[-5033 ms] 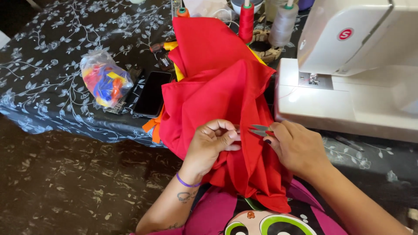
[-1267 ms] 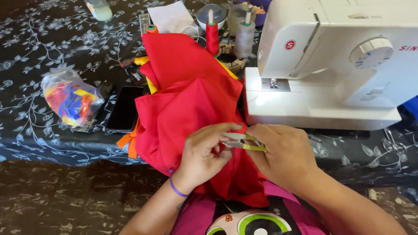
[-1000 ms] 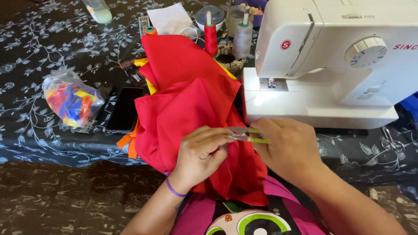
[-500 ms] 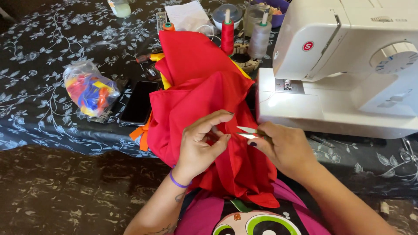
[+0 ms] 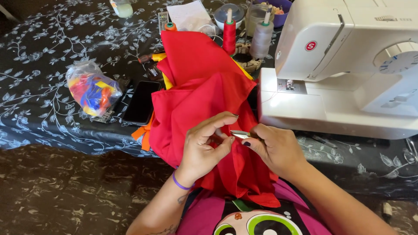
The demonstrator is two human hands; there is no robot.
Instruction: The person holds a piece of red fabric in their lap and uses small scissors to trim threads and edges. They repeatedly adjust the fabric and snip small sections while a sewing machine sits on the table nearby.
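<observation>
Red fabric [image 5: 204, 109] is the landmark: one large piece, draped from the middle of the dark floral surface [image 5: 39, 56] over its near edge and onto the person's lap. Left of the fabric lies one clear plastic bag [image 5: 91, 89] stuffed with bright scraps, and between that bag and the fabric lies one black phone [image 5: 141, 102], face up. Orange and yellow strips [image 5: 146, 132] peek out at the fabric's left edge.

On the fabric's lower middle, the left hand [image 5: 202, 150] rests with a purple band at the wrist; its thumb and forefinger are pinched narrowly on a fold of the red cloth. Just right of it, the right hand [image 5: 274, 148] has its fingers [image 5: 248, 141] closed around one small metal thread snip [image 5: 239, 134], the tip pointing left toward the pinched fold, touching or nearly touching it; which one cannot be told.

Behind the fabric's top edge stand three thread spools: one orange-topped spool [image 5: 170, 27], one red spool [image 5: 229, 35] and one grey spool [image 5: 262, 39]. One round clear container [image 5: 230, 14] and one sheet of white paper [image 5: 187, 15] lie farther back. Right of the fabric, close beside it, sits one white sewing machine [image 5: 348, 69].
</observation>
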